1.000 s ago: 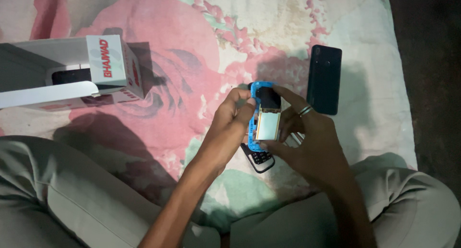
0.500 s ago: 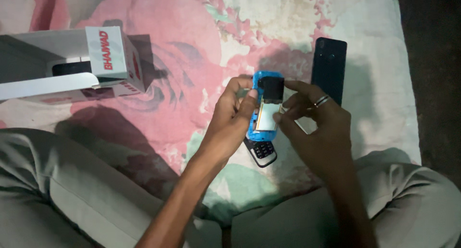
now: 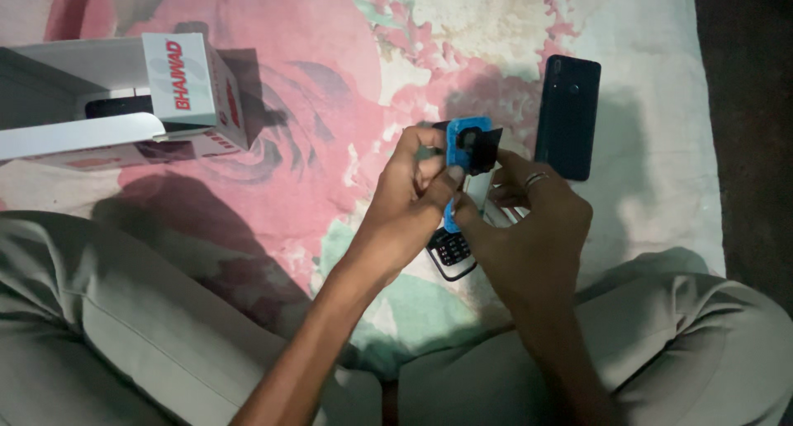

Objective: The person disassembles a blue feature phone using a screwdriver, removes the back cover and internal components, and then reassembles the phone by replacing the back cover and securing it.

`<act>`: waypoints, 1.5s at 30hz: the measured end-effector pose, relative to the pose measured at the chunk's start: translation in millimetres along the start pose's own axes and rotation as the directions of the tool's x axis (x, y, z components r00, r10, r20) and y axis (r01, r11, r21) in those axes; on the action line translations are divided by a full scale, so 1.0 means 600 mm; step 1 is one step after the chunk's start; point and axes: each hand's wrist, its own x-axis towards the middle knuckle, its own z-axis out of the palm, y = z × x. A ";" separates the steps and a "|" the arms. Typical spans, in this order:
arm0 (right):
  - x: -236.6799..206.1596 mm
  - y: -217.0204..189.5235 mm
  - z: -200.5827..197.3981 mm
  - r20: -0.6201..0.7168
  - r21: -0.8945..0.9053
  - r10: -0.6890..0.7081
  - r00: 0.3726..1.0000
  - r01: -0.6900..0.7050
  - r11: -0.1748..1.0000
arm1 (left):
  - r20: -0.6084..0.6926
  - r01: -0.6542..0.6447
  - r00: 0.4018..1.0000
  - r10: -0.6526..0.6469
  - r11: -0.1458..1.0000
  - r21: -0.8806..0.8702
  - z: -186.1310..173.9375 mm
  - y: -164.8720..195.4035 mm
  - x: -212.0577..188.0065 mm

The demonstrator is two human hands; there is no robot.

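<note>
Since half a second ago your hands have turned the blue phone (image 3: 459, 158) a little, so a dark flat piece (image 3: 484, 148), seemingly its back cover, now angles off its top right corner, and the white box has slid slightly toward the left edge of the view. Your left hand (image 3: 410, 207) has its grip closed on the blue phone, thumb pressed on the lower front and fingers curled behind the left edge. Your right hand (image 3: 529, 228) closes its grip on the same phone from the right, thumb meeting the bottom edge and the ringed finger bent beside the pale inner face; whether it also pinches the dark piece you cannot tell. The phone stands roughly upright between both grips, raised above the bed sheet (image 3: 330, 129), which is flowered in pink and pale green. Just below your grips, partly hidden by them, a small keypad phone (image 3: 451, 253) lies on the sheet. To the right of your right grip, near but not touching, a dark smartphone (image 3: 567, 117) lies face down. Well off to the left of your left grip sits an open white box (image 3: 124, 96) with red print. Your knees in pale trousers (image 3: 124, 327) frame the bottom of the view.
</note>
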 end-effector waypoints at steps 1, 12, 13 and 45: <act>0.000 0.002 0.001 0.000 0.034 0.015 1.000 -0.015 0.999 | -0.007 0.013 1.000 -0.013 1.000 0.002 0.000 0.002 0.000; 0.010 0.023 -0.012 0.084 0.122 0.021 0.996 -0.031 0.992 | -0.012 0.053 0.999 -0.053 0.998 -0.018 -0.005 0.015 0.000; 0.010 0.023 -0.013 0.091 0.131 0.032 0.995 -0.044 0.990 | -0.006 0.048 0.999 -0.048 0.998 -0.044 -0.006 0.017 -0.001; 0.015 0.005 -0.016 0.191 0.168 0.082 0.978 -0.115 0.979 | -0.047 0.141 0.986 -0.158 0.958 -0.251 -0.016 0.019 0.005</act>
